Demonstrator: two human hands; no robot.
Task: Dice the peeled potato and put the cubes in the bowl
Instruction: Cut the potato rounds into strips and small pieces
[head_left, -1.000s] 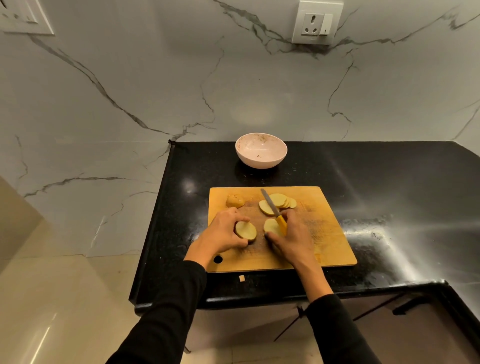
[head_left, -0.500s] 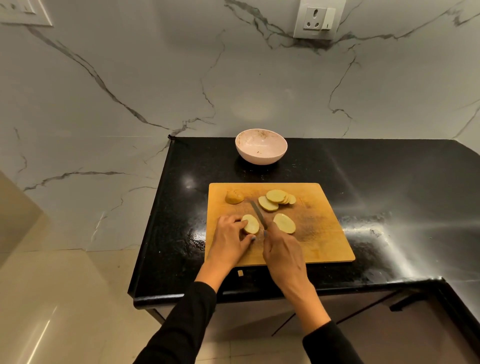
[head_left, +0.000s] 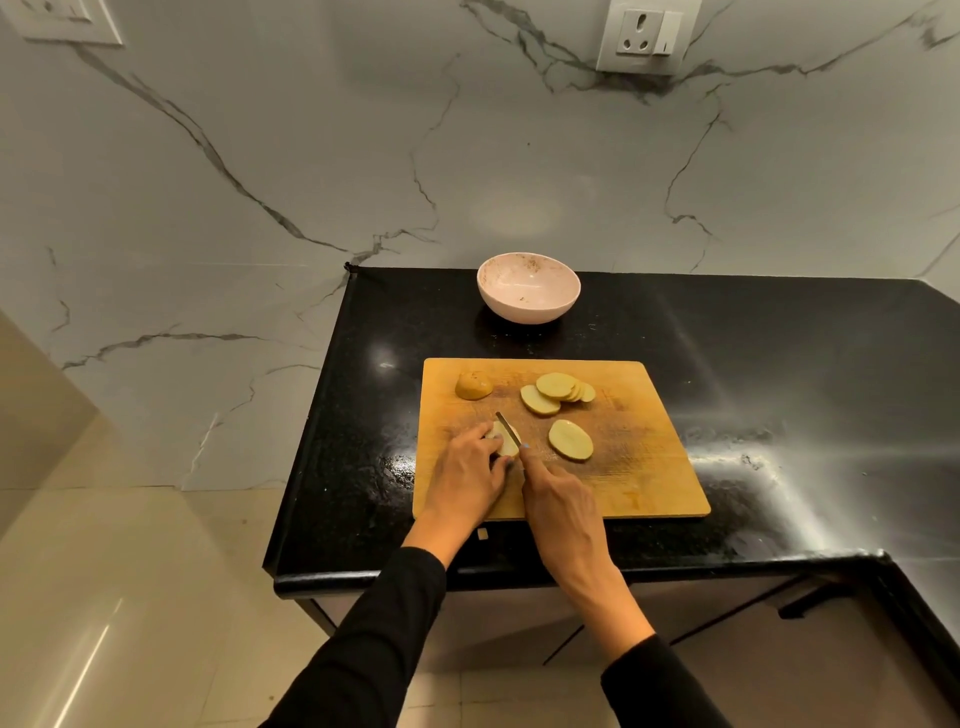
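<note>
We are working at the cutting board (head_left: 639, 467), and by our reckoning we are still early in the dicing: the potato is only in rounds so far, and no cubes are showing anywhere. Our left hand (head_left: 467, 473) is pressing down on one potato slice (head_left: 504, 441) near the board's left-front part, its fingers curled over the slice's near edge. Our right hand (head_left: 558, 499) is gripping the knife (head_left: 509, 428) by its handle, which the fist is hiding, and the blade is lying across that slice. Right of the held slice another single slice (head_left: 570, 439) is lying flat on the board. Toward the board's far edge a fanned stack of slices (head_left: 556, 392) is waiting, and at the board's far left a rounded end piece (head_left: 474, 386) is sitting apart. The bowl (head_left: 528, 287) is standing beyond the board's far edge, well apart from it, and we are seeing no potato in it, only faint smears. So we are judging that cutting every slice into strips and cubes, and all the carrying to the bowl, is still left.

The board is resting on a glossy black tabletop (head_left: 779, 364), wet-looking to the board's left and right. A tiny pale scrap (head_left: 482, 534) is lying just off the board's near edge. Behind it all a white veined marble wall (head_left: 311, 156) is rising, with a wall socket (head_left: 644, 37) above the bowl, and pale floor tiles (head_left: 130, 597) are lying left of the board.
</note>
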